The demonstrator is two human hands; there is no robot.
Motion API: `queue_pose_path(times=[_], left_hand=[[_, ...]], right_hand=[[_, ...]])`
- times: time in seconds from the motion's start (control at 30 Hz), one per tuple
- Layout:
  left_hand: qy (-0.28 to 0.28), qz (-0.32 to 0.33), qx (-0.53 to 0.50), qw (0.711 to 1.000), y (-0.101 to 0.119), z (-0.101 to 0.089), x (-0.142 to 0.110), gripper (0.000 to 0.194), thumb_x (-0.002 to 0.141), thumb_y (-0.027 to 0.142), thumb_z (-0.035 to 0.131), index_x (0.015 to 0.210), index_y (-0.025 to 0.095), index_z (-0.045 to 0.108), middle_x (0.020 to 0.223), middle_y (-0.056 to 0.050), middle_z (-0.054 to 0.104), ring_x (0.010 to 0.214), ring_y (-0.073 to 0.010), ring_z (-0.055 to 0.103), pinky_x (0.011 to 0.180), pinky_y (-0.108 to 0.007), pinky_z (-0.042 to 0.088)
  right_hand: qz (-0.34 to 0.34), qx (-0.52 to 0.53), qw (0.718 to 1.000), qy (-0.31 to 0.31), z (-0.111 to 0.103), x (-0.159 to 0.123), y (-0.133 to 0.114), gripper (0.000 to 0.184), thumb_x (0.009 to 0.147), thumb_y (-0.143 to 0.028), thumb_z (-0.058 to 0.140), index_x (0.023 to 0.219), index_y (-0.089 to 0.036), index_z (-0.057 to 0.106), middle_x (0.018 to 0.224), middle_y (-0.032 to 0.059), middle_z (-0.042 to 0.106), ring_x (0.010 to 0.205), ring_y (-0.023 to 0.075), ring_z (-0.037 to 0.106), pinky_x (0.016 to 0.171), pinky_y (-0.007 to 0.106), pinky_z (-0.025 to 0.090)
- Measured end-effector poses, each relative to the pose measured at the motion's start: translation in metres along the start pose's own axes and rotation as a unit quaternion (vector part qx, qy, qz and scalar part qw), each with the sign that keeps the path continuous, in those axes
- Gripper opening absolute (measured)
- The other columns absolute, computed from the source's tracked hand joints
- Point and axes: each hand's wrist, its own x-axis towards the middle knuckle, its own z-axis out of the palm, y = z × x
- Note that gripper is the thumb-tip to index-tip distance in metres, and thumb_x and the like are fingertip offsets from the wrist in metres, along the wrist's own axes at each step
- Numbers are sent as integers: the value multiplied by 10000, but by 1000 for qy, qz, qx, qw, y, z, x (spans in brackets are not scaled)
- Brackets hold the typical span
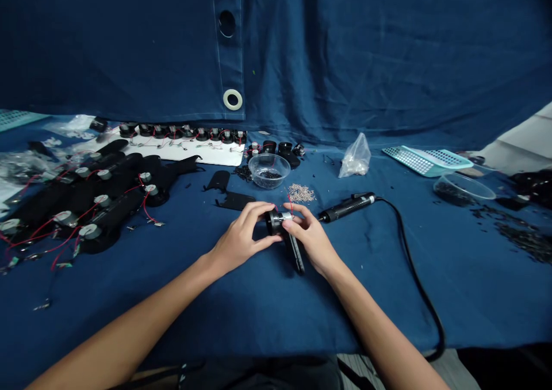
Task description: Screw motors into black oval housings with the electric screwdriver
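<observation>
Between my two hands is a black plastic housing (295, 253) with a silver motor (281, 215) at its upper end and a red wire rising from it. My left hand (245, 232) is closed round the round black end from the left. From the right, my right hand (309, 234) has its thumb and fingers on the motor. The housing's handle slants down toward me. Just right of my right hand lies a black electric screwdriver (347, 207), its tip hidden near my fingers. Small screws (301, 193) are piled beyond my hands.
Several motor-fitted black housings (116, 214) with red wires crowd the left. Behind are a white board (233, 157) of motor units, a clear bowl (269, 171) and a plastic bag (356, 157). Rightward are a teal basket (426, 160), another tub (463, 188) and scattered black parts (524, 237). A cable (409, 269) crosses the cloth.
</observation>
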Motion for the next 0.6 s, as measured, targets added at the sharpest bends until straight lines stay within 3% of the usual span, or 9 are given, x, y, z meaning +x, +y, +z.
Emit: queue_pose_path(times=[0.17, 0.33, 0.6], left_hand=[[7, 8, -12, 1000, -1, -2, 0, 541, 868, 331, 643, 1341, 237, 398, 1300, -99, 468, 1228, -220, 502, 980, -404, 534], [16, 9, 7, 1000, -2, -5, 0, 527, 882, 307, 623, 1353, 239, 396, 1301, -113, 473, 1234, -242, 496, 967, -441, 534], [19, 20, 24, 999, -1, -6, 3, 526, 897, 254, 603, 1371, 250, 376, 1322, -108, 444, 1261, -232, 464, 1018, -447, 485]], right_hand=[[-9, -21, 999, -23, -1, -2, -3, 502, 755, -378, 723, 1189, -222, 525, 904, 2, 660, 817, 137, 636, 817, 306, 497], [23, -66, 993, -94, -1, -5, -6, 351, 818, -428, 647, 1032, -150, 625, 851, 37, 658, 737, 136, 615, 734, 288, 496], [18, -23, 994, -103, -3, -3, -1, 355, 807, -392, 671, 1073, -162, 623, 874, 36, 641, 762, 126, 591, 748, 272, 463]])
